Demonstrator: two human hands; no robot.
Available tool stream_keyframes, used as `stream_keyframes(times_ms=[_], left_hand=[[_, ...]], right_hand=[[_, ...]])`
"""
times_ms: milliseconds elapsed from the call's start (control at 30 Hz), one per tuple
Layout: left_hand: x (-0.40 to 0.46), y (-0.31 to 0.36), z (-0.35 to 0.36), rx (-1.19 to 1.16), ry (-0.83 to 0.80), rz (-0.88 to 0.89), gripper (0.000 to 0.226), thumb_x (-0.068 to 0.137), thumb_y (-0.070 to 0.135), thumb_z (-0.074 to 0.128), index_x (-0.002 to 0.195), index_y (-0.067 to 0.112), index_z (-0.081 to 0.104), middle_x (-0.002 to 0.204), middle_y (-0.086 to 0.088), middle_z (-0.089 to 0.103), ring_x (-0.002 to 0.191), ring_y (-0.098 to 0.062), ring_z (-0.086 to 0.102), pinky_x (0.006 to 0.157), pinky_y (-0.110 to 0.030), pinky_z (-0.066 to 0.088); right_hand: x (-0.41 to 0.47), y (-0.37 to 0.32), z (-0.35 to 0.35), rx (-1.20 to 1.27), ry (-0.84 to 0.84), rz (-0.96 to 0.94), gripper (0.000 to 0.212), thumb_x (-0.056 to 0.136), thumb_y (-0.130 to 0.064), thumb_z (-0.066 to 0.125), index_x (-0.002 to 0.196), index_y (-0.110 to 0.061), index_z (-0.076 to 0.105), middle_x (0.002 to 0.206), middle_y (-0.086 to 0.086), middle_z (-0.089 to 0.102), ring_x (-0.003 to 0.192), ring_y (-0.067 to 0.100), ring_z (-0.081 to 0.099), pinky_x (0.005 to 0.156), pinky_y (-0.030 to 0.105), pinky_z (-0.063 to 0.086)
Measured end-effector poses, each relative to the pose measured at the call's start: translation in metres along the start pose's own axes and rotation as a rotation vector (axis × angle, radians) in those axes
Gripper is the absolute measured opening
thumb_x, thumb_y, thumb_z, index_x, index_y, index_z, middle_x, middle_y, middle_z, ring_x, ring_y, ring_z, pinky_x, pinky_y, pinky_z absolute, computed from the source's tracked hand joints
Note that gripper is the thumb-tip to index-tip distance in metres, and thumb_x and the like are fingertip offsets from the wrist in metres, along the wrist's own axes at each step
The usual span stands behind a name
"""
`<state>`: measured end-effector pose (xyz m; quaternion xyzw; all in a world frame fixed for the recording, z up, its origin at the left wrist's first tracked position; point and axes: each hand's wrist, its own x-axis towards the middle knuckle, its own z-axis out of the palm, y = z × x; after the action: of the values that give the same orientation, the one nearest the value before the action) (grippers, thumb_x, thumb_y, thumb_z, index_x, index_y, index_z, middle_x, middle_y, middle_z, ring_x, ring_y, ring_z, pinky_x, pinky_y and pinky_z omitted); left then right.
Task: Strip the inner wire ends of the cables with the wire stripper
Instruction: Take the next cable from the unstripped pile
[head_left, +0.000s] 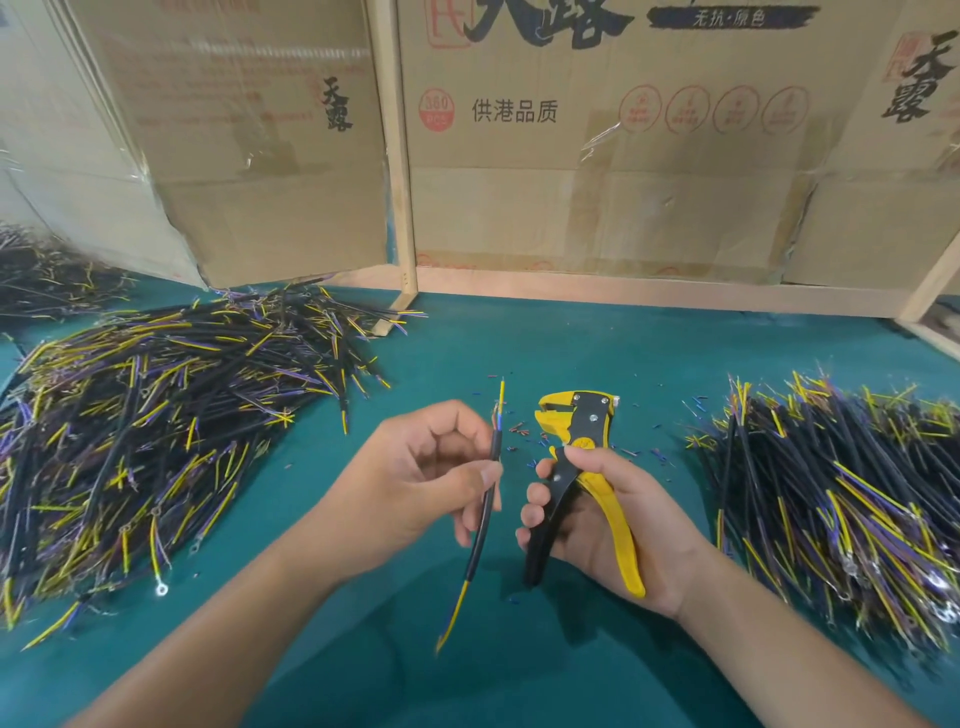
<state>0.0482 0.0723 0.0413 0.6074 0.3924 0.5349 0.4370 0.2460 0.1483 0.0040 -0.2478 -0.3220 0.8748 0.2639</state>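
Note:
My left hand (426, 478) pinches a short black cable (485, 512) between thumb and fingers and holds it almost upright above the green table. Its yellow inner wire (501, 392) sticks up at the top, with shorter coloured wire ends beside it, and another yellow wire hangs out at the bottom. My right hand (613, 525) grips the yellow and black wire stripper (576, 457) by its handles, jaws pointing up and away. The jaws stand a little right of the cable's top end and do not touch it.
A big heap of black cables with yellow and purple wires (156, 431) lies at the left. Another heap (841, 499) lies at the right. Small bits of cut insulation (524, 441) are scattered on the green table (519, 353). Cardboard boxes (597, 145) and a wooden frame (400, 156) wall off the back.

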Motion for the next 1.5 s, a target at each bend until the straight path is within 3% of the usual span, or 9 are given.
stream_keyframes(times_ms=[133,367,633,1200,1333,1500], left_hand=[[0.001,0.0,0.003,0.01,0.03,0.014,0.011,0.085,0.004,0.065,0.089,0.005,0.056,0.069,-0.01,0.064,0.05,-0.016,0.055,0.049,-0.025,0.049],[0.004,-0.005,0.001,0.061,0.09,0.011,0.012,0.083,0.011,0.071,0.089,0.018,0.065,0.072,-0.002,0.062,0.058,-0.017,0.053,0.049,-0.031,0.051],[0.008,-0.009,0.0,-0.089,0.169,-0.088,0.019,0.083,0.013,0.069,0.098,0.005,0.059,0.07,-0.002,0.06,0.049,-0.02,0.053,0.048,-0.028,0.049],[0.01,-0.009,-0.003,-0.208,0.219,-0.164,0.015,0.087,0.011,0.066,0.098,0.01,0.057,0.067,-0.007,0.056,0.048,-0.019,0.051,0.045,-0.027,0.047],[0.01,-0.009,-0.005,-0.152,0.235,-0.121,0.015,0.098,0.0,0.056,0.092,0.013,0.06,0.067,-0.008,0.054,0.048,-0.02,0.051,0.046,-0.027,0.046],[0.008,-0.007,-0.006,-0.351,0.221,-0.132,0.026,0.096,0.009,0.046,0.089,0.01,0.07,0.073,-0.009,0.056,0.055,-0.021,0.054,0.05,-0.027,0.047]], right_hand=[[0.0,0.0,0.0,0.013,-0.005,-0.001,0.025,0.089,-0.031,0.06,0.094,-0.006,0.059,0.084,0.014,0.052,0.074,0.03,0.054,0.077,0.046,0.055],[0.002,0.0,-0.001,0.007,0.001,-0.001,0.026,0.089,-0.031,0.061,0.097,-0.006,0.058,0.084,0.015,0.053,0.073,0.031,0.054,0.078,0.046,0.054],[0.003,0.0,0.001,-0.029,0.028,-0.009,0.025,0.089,-0.032,0.058,0.091,-0.007,0.06,0.08,0.014,0.052,0.07,0.03,0.054,0.074,0.045,0.055],[0.0,0.0,0.005,-0.049,0.051,-0.017,0.026,0.089,-0.032,0.056,0.092,-0.007,0.057,0.078,0.013,0.051,0.069,0.029,0.052,0.074,0.044,0.055],[0.001,0.0,0.005,-0.043,0.049,-0.015,0.026,0.09,-0.032,0.055,0.092,-0.006,0.058,0.079,0.013,0.051,0.069,0.029,0.053,0.073,0.044,0.055],[0.0,0.0,0.005,-0.04,0.051,-0.019,0.026,0.088,-0.032,0.058,0.094,-0.006,0.058,0.079,0.013,0.051,0.069,0.029,0.053,0.072,0.045,0.055]])
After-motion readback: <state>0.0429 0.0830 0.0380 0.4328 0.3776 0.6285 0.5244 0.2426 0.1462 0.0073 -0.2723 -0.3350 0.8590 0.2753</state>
